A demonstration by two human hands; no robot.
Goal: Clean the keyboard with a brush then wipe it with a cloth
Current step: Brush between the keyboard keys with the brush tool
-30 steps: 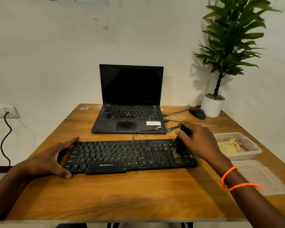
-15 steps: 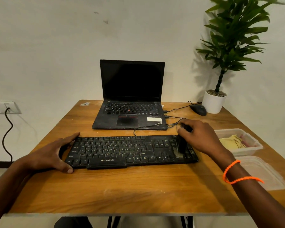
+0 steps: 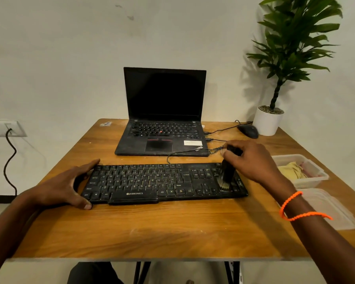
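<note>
While my left hand (image 3: pixel 65 186) braces the keyboard (image 3: pixel 162 182) flat on the counter (image 3: pixel 152 228) so it won't slide, I hold my right hand's (image 3: pixel 252 160) grip closed around the brush (image 3: pixel 226 174), bristles on the numpad keys.

Right hand (image 3: pixel 252 160) holds brush (image 3: pixel 226 175) on keyboard (image 3: pixel 152 181); left hand (image 3: pixel 64 185) steadies its left end.

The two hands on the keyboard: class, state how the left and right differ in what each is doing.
The left hand braces the keyboard at its left end, holding no tool; the right hand grips a brush over the right-end keys. Only the right wrist wears an orange band. Both work on the same keyboard.
</note>
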